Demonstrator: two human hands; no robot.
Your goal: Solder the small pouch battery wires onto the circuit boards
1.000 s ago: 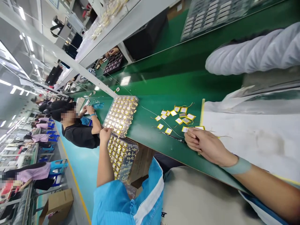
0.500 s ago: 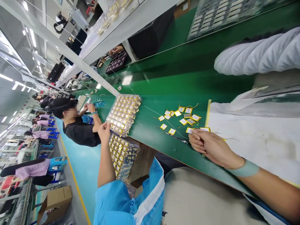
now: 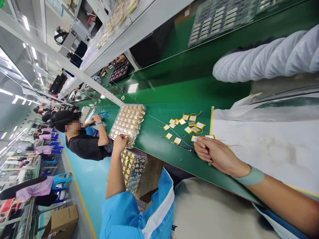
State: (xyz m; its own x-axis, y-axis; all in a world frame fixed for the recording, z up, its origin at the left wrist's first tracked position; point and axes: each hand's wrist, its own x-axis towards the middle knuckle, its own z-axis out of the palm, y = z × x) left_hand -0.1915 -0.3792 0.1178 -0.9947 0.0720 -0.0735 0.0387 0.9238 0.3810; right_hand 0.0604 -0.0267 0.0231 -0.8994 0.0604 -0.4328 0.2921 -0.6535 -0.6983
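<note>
Where left hand (image 3: 120, 144) pinches at tray (image 3: 144, 107): I can't tell what.
Right hand (image 3: 214, 155): curled, contents hidden.
Pouches (image 3: 200, 125): edges only.

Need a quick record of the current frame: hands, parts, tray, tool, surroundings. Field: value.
left hand: at near edge of filled tray; grip unclear
right hand: fingers curled, beside loose pieces; grip unclear
loose pieces: white-faced, yellow-edged, some with visible wires; scattered on green bench
thin dark tool: lying on bench near right hand's fingertips
tray stack: lower than filled tray, beside bench edge
white sheet: on bench, picture right
co-worker: black top, left of filled tray, hands raised together
</note>
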